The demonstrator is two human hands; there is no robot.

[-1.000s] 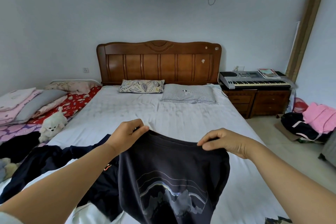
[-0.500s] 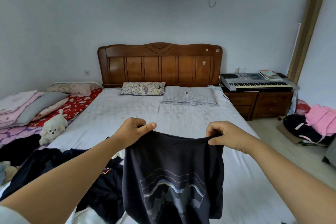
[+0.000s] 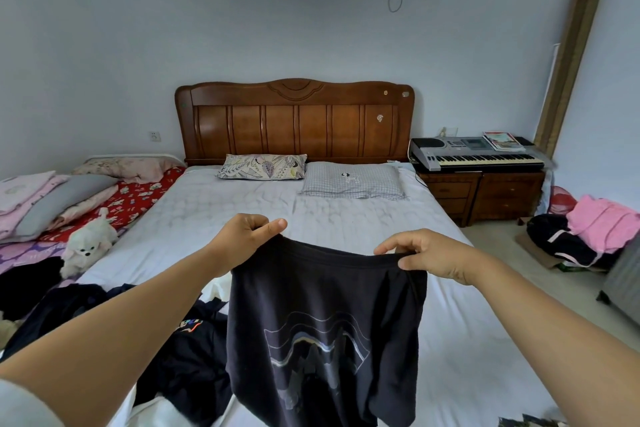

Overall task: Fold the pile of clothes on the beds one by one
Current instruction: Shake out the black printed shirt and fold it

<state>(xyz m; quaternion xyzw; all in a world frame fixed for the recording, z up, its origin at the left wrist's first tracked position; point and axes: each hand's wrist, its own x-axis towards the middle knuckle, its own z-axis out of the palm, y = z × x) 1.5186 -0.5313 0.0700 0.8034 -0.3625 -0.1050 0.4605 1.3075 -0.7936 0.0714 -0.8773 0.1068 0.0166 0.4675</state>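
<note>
A dark navy T-shirt [image 3: 322, 333] with a pale wavy mountain print hangs in the air over the white-sheeted bed [image 3: 346, 218]. My left hand [image 3: 247, 230] grips its top edge at the left corner. My right hand [image 3: 426, 253] pinches the same edge at the right corner. The cloth hangs down between them, and its lower part runs out of the frame. A heap of dark clothes [image 3: 180, 350] lies on the bed's near left side, partly hidden behind my left forearm and the held shirt.
Two pillows [image 3: 353, 180] lie by the wooden headboard [image 3: 294, 118]. A second bed on the left carries folded bedding [image 3: 52, 198] and a white plush dog [image 3: 90, 243]. On the right stand a nightstand with a keyboard [image 3: 478, 156] and a clothes pile [image 3: 581, 236] on the floor.
Both hands lifted the shirt's top edge higher and stretched it flatter between them. The view tilted slightly downward.
</note>
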